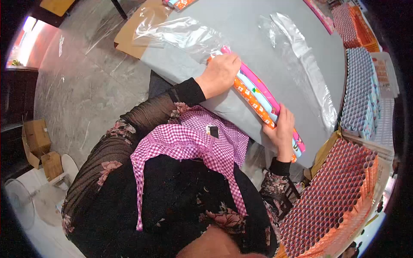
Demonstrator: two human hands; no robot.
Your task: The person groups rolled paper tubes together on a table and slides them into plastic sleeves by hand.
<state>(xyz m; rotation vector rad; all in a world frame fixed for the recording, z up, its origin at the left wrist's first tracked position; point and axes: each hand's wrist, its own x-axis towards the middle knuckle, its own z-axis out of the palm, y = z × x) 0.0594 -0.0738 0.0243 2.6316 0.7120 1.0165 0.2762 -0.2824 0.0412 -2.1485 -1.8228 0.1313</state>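
Note:
Three patterned paper rolls lie side by side at a slant over the grey table: an orange roll (248,98), a light blue roll (258,91) and a pink roll (261,85). My left hand (221,74) is closed around their upper end. Near the lower end, my right hand (282,132) grips the same bundle, thumb on the orange side and fingers over the pink side. Just past my left hand lies a crumpled clear plastic sleeve (183,32). Another clear plastic sleeve (307,64) stretches along the table to the right of the rolls.
Crates packed with many rolls stand along the right side: reddish-orange rolls (331,193) nearest, blue rolls (360,90) beyond. A cardboard sheet (131,41) sticks out at the table's (241,26) left edge. Cardboard boxes (38,137) and a fan (20,202) stand at the left.

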